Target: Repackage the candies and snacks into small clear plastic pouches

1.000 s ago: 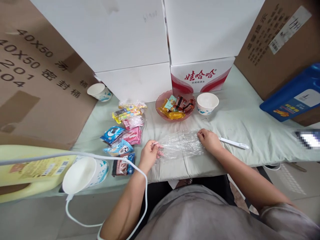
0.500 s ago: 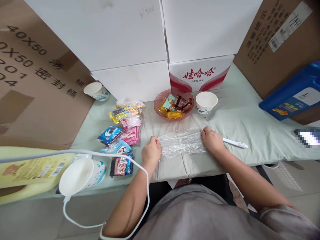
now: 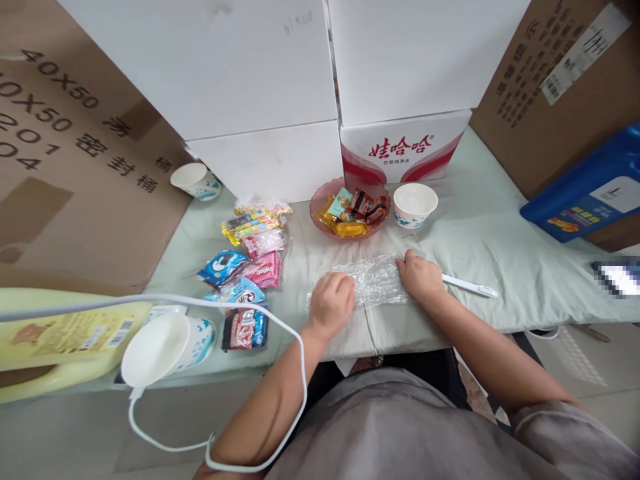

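A crinkled clear plastic bag (image 3: 379, 280) lies flat on the cloth-covered table in front of me. My right hand (image 3: 421, 275) pinches its right end. With curled fingers, my left hand (image 3: 332, 303) rests on the bag's left part, and a strip of the film shows beyond it to the left. What its fingertips grip is partly hidden. Just right of my right hand lies a white pen-like stick (image 3: 470, 286). Behind the bag stands a pink glass bowl (image 3: 325, 230) holding wrapped snacks, with a white paper cup (image 3: 415, 205) beside it.
Several snack packets (image 3: 263, 270) lie left of my hands. A white cable (image 3: 200, 301) loops over my left forearm. More paper cups (image 3: 155, 350) stand at left, near a yellow jug (image 3: 75, 340). White boxes (image 3: 265, 163) wall the back; a blue bottle (image 3: 565, 207) leans at right.
My left hand has moved right from the bag's left corner onto its surface, fingers curled over it. The right hand stays at the right end, its fingers slightly farther in.
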Motion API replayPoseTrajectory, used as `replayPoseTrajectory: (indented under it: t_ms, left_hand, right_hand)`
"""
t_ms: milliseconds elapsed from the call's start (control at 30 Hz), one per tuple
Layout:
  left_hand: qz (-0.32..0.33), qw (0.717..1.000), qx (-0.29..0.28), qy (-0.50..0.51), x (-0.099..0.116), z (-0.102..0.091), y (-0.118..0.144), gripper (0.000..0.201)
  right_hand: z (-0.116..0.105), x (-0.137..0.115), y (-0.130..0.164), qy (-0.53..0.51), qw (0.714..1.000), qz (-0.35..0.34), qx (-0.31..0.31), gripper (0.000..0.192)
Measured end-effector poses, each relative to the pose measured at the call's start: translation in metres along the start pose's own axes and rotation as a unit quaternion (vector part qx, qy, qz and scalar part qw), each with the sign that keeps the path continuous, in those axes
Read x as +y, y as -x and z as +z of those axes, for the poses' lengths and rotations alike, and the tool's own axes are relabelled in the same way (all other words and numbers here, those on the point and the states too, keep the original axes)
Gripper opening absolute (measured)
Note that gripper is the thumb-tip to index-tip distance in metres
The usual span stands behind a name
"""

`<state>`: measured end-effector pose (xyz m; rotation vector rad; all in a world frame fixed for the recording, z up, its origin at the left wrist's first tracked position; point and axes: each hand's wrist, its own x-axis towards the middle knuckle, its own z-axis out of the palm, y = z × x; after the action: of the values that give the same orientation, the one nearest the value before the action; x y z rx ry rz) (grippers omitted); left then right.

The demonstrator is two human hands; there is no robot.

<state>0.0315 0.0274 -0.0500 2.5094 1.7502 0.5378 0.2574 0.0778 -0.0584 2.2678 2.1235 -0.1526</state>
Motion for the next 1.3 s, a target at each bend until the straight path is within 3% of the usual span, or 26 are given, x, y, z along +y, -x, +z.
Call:
replayPoseTrajectory:
  t_ms: [67, 133, 233, 333, 400, 467, 567, 700, 767, 833, 900, 1067, 1300]
  left_hand:
    - [0.06, 0.996, -0.069, 0.02, 0.005, 0.011, 0.0, 0.037]
    - [0.061, 0.992, -0.11, 0.012, 0.005, 0.021, 0.001, 0.056]
    - [0.052, 0.989, -0.137, -0.005, 0.003, 0.028, 0.003, 0.066]
    - [0.053, 0.988, -0.142, -0.015, 0.001, 0.027, 0.003, 0.065]
    - [0.054, 0.988, -0.147, -0.021, -0.003, 0.026, 0.003, 0.066]
    - [0.048, 0.987, -0.15, -0.03, -0.012, 0.024, 0.005, 0.069]
    - [-0.002, 0.99, -0.133, -0.052, -0.033, 0.02, 0.01, 0.071]
    - [-0.086, 0.994, -0.023, -0.063, -0.05, 0.006, 0.027, 0.067]
    - [-0.028, 0.999, -0.001, -0.024, -0.05, -0.003, 0.039, 0.054]
    - [0.065, 0.997, -0.017, 0.029, -0.048, -0.008, 0.052, 0.035]
    - [0.115, 0.991, -0.021, 0.066, -0.049, -0.01, 0.063, 0.021]
    - [0.126, 0.986, 0.024, 0.104, -0.064, -0.01, 0.07, 0.022]
    - [0.047, 0.986, 0.019, 0.159, -0.063, -0.02, 0.064, 0.017]
  right_hand:
    - [-0.002, 0.005, -0.002, -0.001, 1.0, 0.0, -0.006, 0.036]
    - [-0.006, 0.013, -0.003, -0.003, 1.0, 0.014, 0.002, 0.035]
    - [-0.012, 0.022, 0.0, -0.022, 0.996, -0.011, 0.087, 0.033]
    - [-0.007, 0.019, 0.01, -0.059, 0.973, -0.169, 0.144, 0.037]
    - [0.005, 0.013, 0.017, -0.058, 0.95, -0.283, 0.118, 0.049]
    - [0.019, 0.009, 0.021, -0.035, 0.937, -0.337, 0.082, 0.062]
    - [0.032, 0.009, 0.021, -0.016, 0.94, -0.336, 0.053, 0.07]
    - [0.025, 0.015, 0.025, -0.04, 0.939, -0.336, 0.063, 0.069]
    - [0.016, 0.023, 0.032, -0.073, 0.929, -0.352, 0.088, 0.065]
    - [0.009, 0.035, 0.041, -0.111, 0.915, -0.373, 0.103, 0.057]
    - [0.008, 0.052, 0.05, -0.141, 0.904, -0.391, 0.1, 0.046]
    - [0.018, 0.081, 0.062, -0.18, 0.892, -0.4, 0.11, 0.02]
    - [0.012, 0.079, 0.068, -0.269, 0.874, -0.386, 0.12, 0.014]
